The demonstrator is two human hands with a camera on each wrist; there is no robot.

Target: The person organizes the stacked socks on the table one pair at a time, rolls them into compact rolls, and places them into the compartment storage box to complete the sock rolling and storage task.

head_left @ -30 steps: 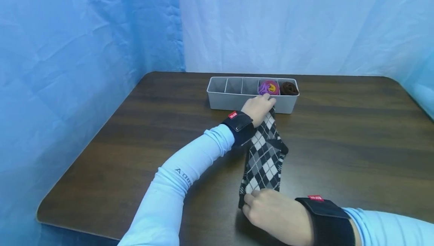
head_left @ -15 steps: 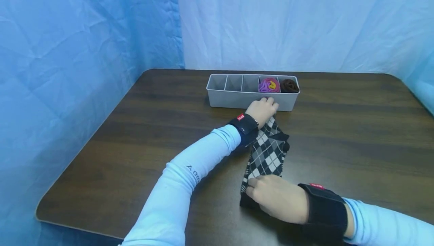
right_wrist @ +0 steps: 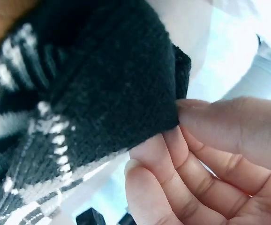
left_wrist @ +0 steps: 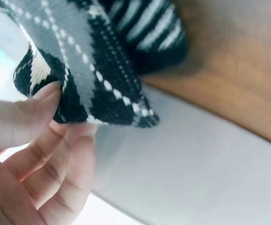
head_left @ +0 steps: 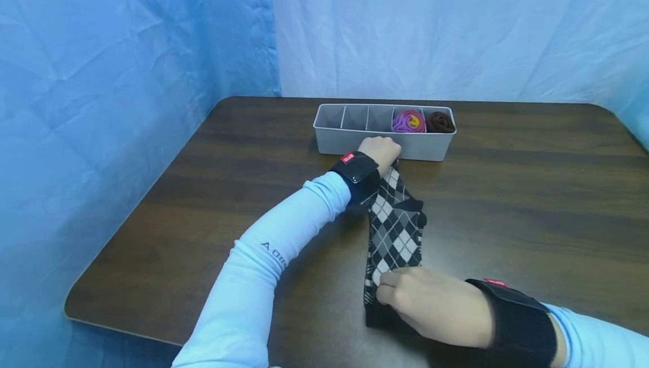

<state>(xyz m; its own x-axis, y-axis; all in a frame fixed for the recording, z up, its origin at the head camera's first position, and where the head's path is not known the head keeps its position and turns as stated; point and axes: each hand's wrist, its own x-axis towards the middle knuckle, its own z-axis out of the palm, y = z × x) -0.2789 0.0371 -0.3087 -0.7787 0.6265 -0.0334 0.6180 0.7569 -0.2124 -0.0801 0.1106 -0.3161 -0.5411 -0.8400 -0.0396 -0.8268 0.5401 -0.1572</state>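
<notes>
A black, grey and white argyle sock (head_left: 392,227) stretches lengthwise between my two hands over the brown table. At its far end, just in front of the grey bin (head_left: 375,143), my left hand (head_left: 380,151) holds it; the left wrist view shows the thumb and fingers pinching the edge of the sock (left_wrist: 79,61). Nearer to me, my right hand (head_left: 436,303) grips the other end. In the right wrist view, thumb and fingers pinch the plain black part of the sock (right_wrist: 112,70). A dark flap juts from the sock's right side.
The grey bin is divided into several compartments in a row. A purple and pink roll with yellow (head_left: 408,122) and a dark brown roll (head_left: 439,122) sit in the two rightmost ones. Blue sheeting (head_left: 152,75) hangs behind and left of the table (head_left: 243,176).
My left hand has shifted a little left along the bin's front with the sock's far end. The sock lies straighter. Both hands keep hold, and the head view has shifted slightly.
</notes>
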